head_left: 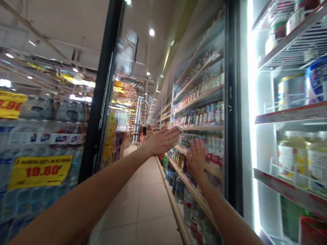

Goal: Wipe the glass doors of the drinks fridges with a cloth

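My left hand (163,140) reaches forward with its fingers laid over a small white cloth (179,129), pressing it against the glass door (153,85) of a cooler. The door stands swung out, and the shop aisle shows through the glass. My right hand (196,159) lies flat on the same glass, lower and to the right, fingers spread and holding nothing. Both forearms stretch up from the bottom of the view.
The door's black outer edge (100,102) is at left and its hinge post (233,102) at right. Lit cooler shelves (291,114) with jars and tubs are at far right. Stacked water bottles with a yellow 19.80 price tag (39,171) stand at left. A tiled aisle (143,204) runs ahead.
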The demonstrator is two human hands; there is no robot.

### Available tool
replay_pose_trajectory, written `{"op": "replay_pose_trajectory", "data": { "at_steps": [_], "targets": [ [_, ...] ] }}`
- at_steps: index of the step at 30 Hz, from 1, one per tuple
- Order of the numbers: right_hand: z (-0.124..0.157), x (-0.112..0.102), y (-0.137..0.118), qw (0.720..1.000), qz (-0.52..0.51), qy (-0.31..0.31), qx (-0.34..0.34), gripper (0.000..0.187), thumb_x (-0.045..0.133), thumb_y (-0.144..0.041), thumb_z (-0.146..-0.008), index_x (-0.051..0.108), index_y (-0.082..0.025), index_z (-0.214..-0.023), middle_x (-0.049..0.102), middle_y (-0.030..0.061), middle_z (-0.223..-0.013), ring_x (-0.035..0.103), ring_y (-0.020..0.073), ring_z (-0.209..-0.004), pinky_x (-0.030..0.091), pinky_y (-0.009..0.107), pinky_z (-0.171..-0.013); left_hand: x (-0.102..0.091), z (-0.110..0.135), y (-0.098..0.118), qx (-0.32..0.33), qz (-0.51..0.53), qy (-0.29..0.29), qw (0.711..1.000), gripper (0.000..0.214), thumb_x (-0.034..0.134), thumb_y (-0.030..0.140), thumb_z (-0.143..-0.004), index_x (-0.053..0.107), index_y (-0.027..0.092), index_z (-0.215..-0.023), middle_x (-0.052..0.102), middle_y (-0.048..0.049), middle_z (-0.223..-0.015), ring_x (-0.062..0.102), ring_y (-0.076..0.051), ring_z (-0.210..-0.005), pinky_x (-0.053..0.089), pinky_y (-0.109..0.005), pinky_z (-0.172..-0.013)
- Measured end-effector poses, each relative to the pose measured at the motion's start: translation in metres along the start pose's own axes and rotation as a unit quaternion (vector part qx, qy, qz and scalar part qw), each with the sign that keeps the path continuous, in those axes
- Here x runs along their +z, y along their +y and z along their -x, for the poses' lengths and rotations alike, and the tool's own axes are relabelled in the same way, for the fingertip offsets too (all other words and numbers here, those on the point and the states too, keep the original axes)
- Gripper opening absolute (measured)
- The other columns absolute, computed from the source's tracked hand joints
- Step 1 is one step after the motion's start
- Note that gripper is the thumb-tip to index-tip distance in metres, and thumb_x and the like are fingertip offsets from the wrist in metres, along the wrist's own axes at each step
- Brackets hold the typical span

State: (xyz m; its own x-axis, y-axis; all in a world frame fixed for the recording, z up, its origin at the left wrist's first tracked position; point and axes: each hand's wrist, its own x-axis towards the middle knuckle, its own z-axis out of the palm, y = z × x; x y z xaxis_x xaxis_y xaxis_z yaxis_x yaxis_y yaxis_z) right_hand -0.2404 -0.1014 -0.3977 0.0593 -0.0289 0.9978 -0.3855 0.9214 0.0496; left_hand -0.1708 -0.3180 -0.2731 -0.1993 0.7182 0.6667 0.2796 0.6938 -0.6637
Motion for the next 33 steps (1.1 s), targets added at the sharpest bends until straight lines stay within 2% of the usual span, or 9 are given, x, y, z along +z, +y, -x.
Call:
{"op": "replay_pose_trajectory", "data": {
  "at_steps": [2, 7, 10, 13, 15, 20, 22, 26, 33],
  "targets": [
    [0.001, -0.001, -0.002, 1.0, 0.0, -0.006, 0.0, 0.051, 0.034, -0.026, -0.09, 0.03, -0.021, -0.14, 0.034, 0.0126, -0.144, 0.016, 0.0251, -0.14, 0.023, 0.054, -0.106, -0.003, -0.009, -0.009, 0.02, 0.0, 0.001, 1.0, 0.046, 0.031, 0.035, -0.093, 0.035, 0.02, -0.136, 0.035, -0.0022, -0.146, 0.021, -0.017, -0.138, 0.015, -0.041, -0.114],
    [0.003, -0.002, -0.003, 1.0, -0.005, -0.005, -0.008, 0.053, 0.033, -0.024, -0.09, 0.025, -0.02, -0.142, 0.035, 0.0145, -0.143, 0.014, 0.0249, -0.14, 0.024, 0.054, -0.106, -0.007, -0.037, -0.028, -0.294, -0.032, 0.143, 0.945, 0.048, 0.032, 0.032, -0.092, 0.036, 0.01, -0.135, 0.028, -0.0133, -0.148, 0.015, -0.03, -0.139, 0.013, -0.056, -0.11],
    [0.004, 0.0, -0.001, 1.0, -0.009, 0.002, -0.007, 0.053, 0.032, -0.023, -0.09, 0.023, -0.019, -0.143, 0.036, 0.015, -0.143, 0.014, 0.0244, -0.14, 0.024, 0.054, -0.106, 0.015, -0.042, 0.02, -0.077, 0.011, 0.034, 0.996, 0.046, 0.032, 0.031, -0.093, 0.038, 0.014, -0.135, 0.032, -0.0091, -0.147, 0.02, -0.025, -0.138, 0.016, -0.051, -0.111],
    [0.011, 0.001, 0.005, 1.0, -0.008, 0.005, -0.018, 0.056, 0.032, -0.022, -0.09, 0.019, -0.019, -0.144, 0.037, 0.0156, -0.142, 0.015, 0.0235, -0.14, 0.024, 0.054, -0.106, 0.03, -0.039, 0.052, 0.117, 0.038, -0.042, 0.992, 0.048, 0.035, 0.034, -0.091, 0.036, 0.016, -0.136, 0.032, -0.0057, -0.147, 0.021, -0.02, -0.138, 0.018, -0.041, -0.113],
    [0.018, 0.0, 0.007, 1.0, -0.011, -0.009, -0.023, 0.057, 0.033, -0.022, -0.09, 0.017, -0.018, -0.145, 0.036, 0.0158, -0.143, 0.016, 0.0237, -0.14, 0.025, 0.054, -0.106, 0.024, -0.041, 0.039, 0.075, 0.03, -0.019, 0.997, 0.053, 0.037, 0.035, -0.09, 0.031, 0.014, -0.138, 0.028, -0.0065, -0.149, 0.017, -0.021, -0.139, 0.015, -0.042, -0.114],
    [0.031, -0.003, 0.0, 1.0, -0.025, -0.015, 0.009, 0.059, 0.033, -0.024, -0.09, 0.015, -0.02, -0.145, 0.031, 0.0145, -0.146, 0.018, 0.0263, -0.139, 0.024, 0.057, -0.106, 0.001, -0.054, -0.022, -0.268, 0.003, 0.122, 0.956, 0.057, 0.038, 0.036, -0.088, 0.031, 0.009, -0.138, 0.022, -0.0131, -0.15, 0.009, -0.028, -0.14, 0.009, -0.05, -0.113],
    [0.033, -0.003, -0.004, 1.0, -0.024, -0.009, 0.018, 0.059, 0.033, -0.024, -0.089, 0.015, -0.021, -0.145, 0.031, 0.014, -0.146, 0.018, 0.0266, -0.139, 0.023, 0.057, -0.106, 0.007, -0.053, -0.013, -0.226, 0.01, 0.109, 0.968, 0.055, 0.035, 0.036, -0.089, 0.033, 0.01, -0.138, 0.024, -0.0121, -0.15, 0.011, -0.028, -0.14, 0.009, -0.05, -0.113],
    [0.035, -0.001, -0.004, 1.0, -0.013, -0.008, 0.02, 0.06, 0.034, -0.024, -0.089, 0.014, -0.02, -0.146, 0.031, 0.0138, -0.146, 0.019, 0.0261, -0.139, 0.023, 0.056, -0.106, 0.028, -0.057, 0.025, 0.069, 0.043, 0.002, 0.997, 0.051, 0.038, 0.035, -0.089, 0.037, 0.015, -0.136, 0.031, -0.0071, -0.148, 0.018, -0.022, -0.139, 0.012, -0.043, -0.114],
    [0.034, -0.002, 0.0, 1.0, -0.008, -0.014, 0.012, 0.061, 0.034, -0.023, -0.088, 0.014, -0.02, -0.146, 0.032, 0.0136, -0.145, 0.021, 0.0253, -0.138, 0.024, 0.054, -0.107, 0.032, -0.057, 0.042, -0.023, 0.115, 0.035, 0.992, 0.045, 0.027, 0.019, -0.091, 0.04, 0.007, -0.132, 0.032, -0.0112, -0.147, 0.017, -0.026, -0.139, 0.018, -0.044, -0.112]
  ]
}}
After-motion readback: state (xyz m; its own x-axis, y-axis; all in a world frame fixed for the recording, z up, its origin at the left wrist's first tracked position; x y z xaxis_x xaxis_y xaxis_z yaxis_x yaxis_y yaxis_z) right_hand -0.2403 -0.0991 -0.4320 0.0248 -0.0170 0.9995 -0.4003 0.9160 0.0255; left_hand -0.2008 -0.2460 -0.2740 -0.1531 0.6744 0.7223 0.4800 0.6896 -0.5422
